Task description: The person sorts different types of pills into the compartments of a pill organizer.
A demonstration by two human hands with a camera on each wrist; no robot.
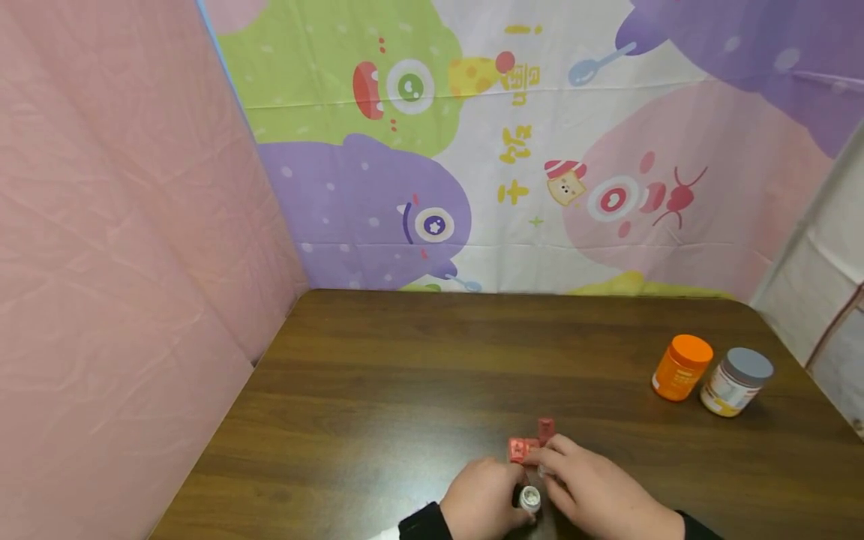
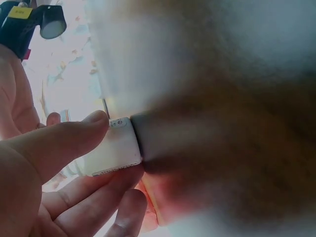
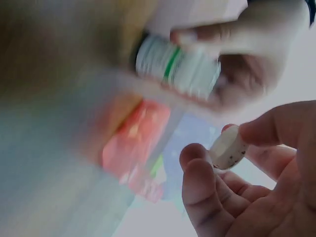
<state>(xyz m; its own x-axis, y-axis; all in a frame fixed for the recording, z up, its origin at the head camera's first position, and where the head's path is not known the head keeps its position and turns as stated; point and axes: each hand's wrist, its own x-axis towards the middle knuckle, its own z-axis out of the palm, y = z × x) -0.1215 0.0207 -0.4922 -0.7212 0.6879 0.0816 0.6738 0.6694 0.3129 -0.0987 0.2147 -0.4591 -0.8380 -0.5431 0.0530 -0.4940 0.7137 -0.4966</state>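
Note:
My left hand grips a small white bottle near the table's front edge, its uncapped mouth facing up in the head view. In the right wrist view the bottle's label has a green band. Thumb and fingers curl round the bottle's sides in the left wrist view. Just to the right, my right hand pinches a small round white cap between thumb and fingers, apart from the bottle. Small red boxes lie right beyond both hands, partly covered by the right fingers.
An orange jar and a white jar with a grey lid stand at the right of the brown wooden table. A cartoon-printed cloth hangs behind the table, and a pink cloth hangs along the left.

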